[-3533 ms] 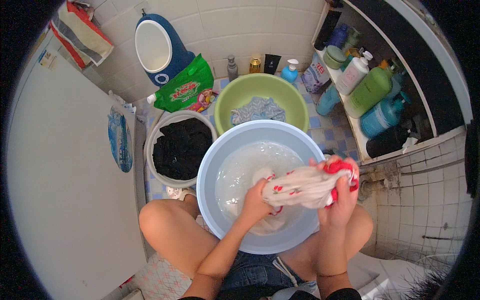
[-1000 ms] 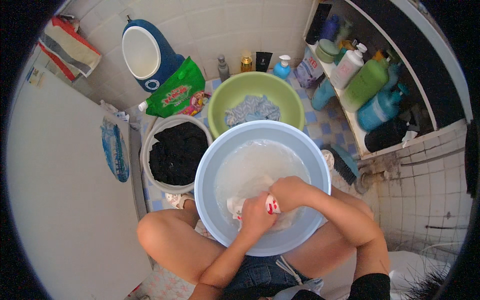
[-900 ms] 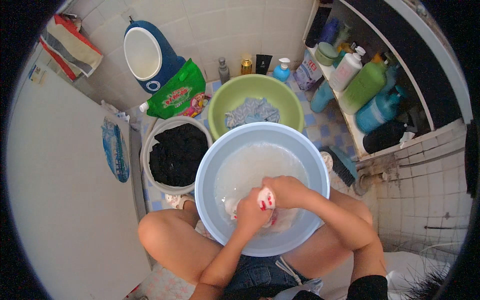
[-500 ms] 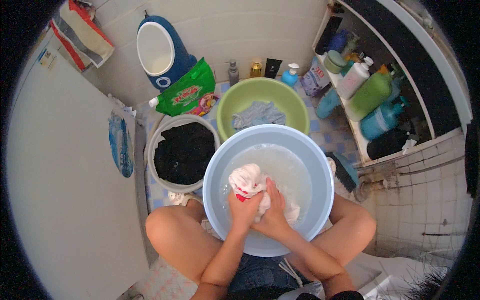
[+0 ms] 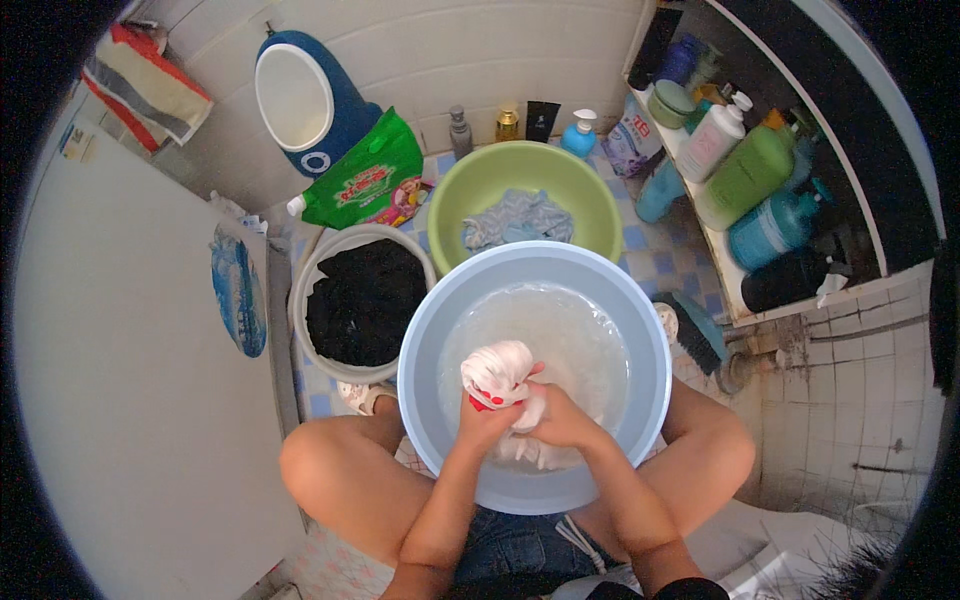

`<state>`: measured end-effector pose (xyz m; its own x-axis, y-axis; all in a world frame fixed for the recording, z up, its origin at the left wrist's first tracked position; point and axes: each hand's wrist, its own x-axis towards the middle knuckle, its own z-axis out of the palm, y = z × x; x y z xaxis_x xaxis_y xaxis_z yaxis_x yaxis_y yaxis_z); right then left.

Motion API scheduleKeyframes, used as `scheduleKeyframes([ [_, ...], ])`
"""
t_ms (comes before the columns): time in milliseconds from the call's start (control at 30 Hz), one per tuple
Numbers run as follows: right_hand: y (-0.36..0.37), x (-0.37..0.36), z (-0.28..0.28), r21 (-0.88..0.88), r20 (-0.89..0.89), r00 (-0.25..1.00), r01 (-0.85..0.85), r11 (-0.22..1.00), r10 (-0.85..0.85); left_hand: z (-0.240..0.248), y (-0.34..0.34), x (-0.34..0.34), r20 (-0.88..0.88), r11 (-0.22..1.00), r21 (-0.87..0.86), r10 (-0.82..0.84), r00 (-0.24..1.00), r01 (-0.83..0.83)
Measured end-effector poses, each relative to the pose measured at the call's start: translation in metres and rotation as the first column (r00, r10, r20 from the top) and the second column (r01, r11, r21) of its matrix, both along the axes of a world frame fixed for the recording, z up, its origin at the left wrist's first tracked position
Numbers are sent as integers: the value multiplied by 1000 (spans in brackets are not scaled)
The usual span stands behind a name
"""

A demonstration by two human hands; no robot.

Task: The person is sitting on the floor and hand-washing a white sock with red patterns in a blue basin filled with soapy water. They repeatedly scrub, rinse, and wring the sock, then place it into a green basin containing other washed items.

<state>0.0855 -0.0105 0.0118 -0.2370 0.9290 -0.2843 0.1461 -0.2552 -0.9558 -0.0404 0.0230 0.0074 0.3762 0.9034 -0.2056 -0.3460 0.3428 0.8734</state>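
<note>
A bunched white cloth with red spots (image 5: pixel 497 366) is gripped between my two hands over a light-blue basin (image 5: pixel 420 375). My left hand (image 5: pixel 487 422) wraps round its left side, with the wadded part bulging above the fist. Against its right side, my right hand (image 5: pixel 560 415) closes on the cloth, fingers partly hidden behind it. The lower end of the cloth hangs into the cloudy water (image 5: pixel 585 345). What kind of garment it is I cannot tell.
Behind stands a green basin (image 5: pixel 440 210) with a grey-blue cloth (image 5: pixel 520 217). At left are a grey bucket (image 5: pixel 297 320) of black clothing (image 5: pixel 365 305) and a green detergent pouch (image 5: pixel 370 180). A shelf (image 5: pixel 715 260) of bottles and a brush (image 5: pixel 692 330) are at right.
My right hand has gone from nearly flat fingers along the cloth to a curled grip on it. The cloth has shifted slightly, and the view has moved a little.
</note>
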Motion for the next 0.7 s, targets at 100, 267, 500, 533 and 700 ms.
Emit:
scheduleKeyframes([
  [100,-4,4,-15,19,0,1000,-4,1000,4,-4,-1,0,85,994,-91,-54,995,61],
  [267,-5,-6,-7,0,81,993,81,997,-81,-16,-9,-4,-135,946,-133,277,951,-294],
  [500,-13,-17,9,339,579,774,56,939,-255,11,6,-15,-21,771,-172,620,784,-614],
  [533,-15,-22,6,345,534,796,100,933,-284,18,7,-13,-39,748,-171,645,763,-641],
  [700,-19,-36,-35,446,349,802,313,838,-485,15,-6,-10,74,803,-286,562,824,-522],
])
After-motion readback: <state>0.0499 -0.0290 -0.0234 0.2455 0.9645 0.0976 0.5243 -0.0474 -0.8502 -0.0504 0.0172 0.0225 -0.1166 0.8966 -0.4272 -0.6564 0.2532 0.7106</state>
